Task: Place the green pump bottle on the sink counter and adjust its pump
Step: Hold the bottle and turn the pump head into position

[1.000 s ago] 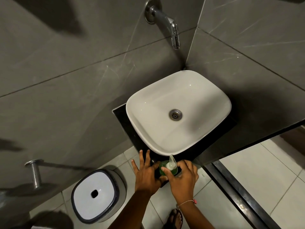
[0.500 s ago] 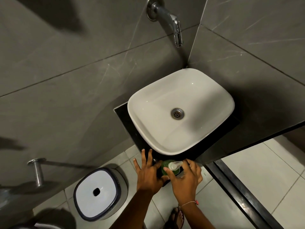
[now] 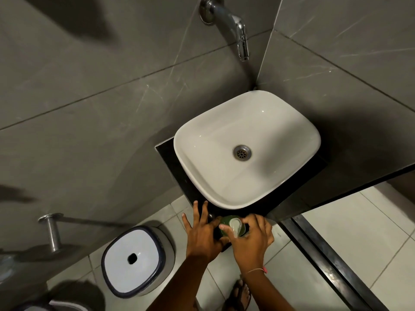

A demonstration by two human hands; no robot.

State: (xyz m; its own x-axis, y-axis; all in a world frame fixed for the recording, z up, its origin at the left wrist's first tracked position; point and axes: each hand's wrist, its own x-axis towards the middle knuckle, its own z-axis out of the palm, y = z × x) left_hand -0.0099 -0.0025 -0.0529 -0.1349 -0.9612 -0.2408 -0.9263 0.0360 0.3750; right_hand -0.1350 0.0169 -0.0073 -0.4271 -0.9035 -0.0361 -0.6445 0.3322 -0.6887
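Observation:
The green pump bottle (image 3: 225,225) stands upright on the front corner of the black sink counter (image 3: 170,158), just in front of the white basin (image 3: 202,140). Its white pump head (image 3: 235,227) points toward me. My left hand (image 3: 203,234) steadies the bottle's left side with the thumb against it and the fingers spread over the counter edge. My right hand (image 3: 252,240) holds the pump head from the right, thumb and fingers pinched around it. Most of the bottle's body is hidden by both hands.
A chrome tap (image 3: 238,30) sticks out of the grey tiled wall above the basin. A white bin with a dark rim (image 3: 134,259) stands on the floor at the lower left. A chrome wall peg (image 3: 52,232) is at the left. My sandalled foot (image 3: 240,295) is below.
The pump head has been turned: it pointed toward the basin, then to the right, and now toward me. Both hands stay on the bottle.

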